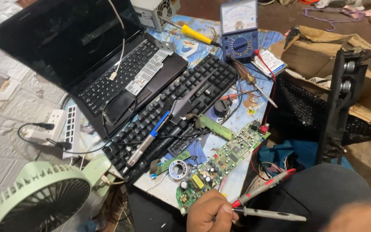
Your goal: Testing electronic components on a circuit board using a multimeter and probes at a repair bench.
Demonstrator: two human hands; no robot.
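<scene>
One of the person's hands (211,212) shows at the bottom of the view, fingers curled and pinched around two test probes: a red-tipped probe (263,188) slanting up to the right and a grey probe (271,213) lying nearly level below it. Which hand this is cannot be told for sure; it is taken here as the left. The other hand is not clearly in view.

Just above the knuckles lies a long green circuit board (222,165), running diagonally away from the hand across the tabletop (237,122). The probes look light and stiff, with slim plastic bodies and sharp metal tips; they are best held like pens, well back from the points, with their thin leads left slack. The board looks light but fragile, crowded with small upright parts, so it is best taken by its bare edges, never by the components.

A small solder reel (177,169) sits just left of the board. Beyond the board, a soldering iron (147,139) with a blue grip rests on a black keyboard (181,107). Farther off stand a blue meter (239,28) and an open laptop (95,56). A pale green fan (44,199) sits well to the left of the hand.
</scene>
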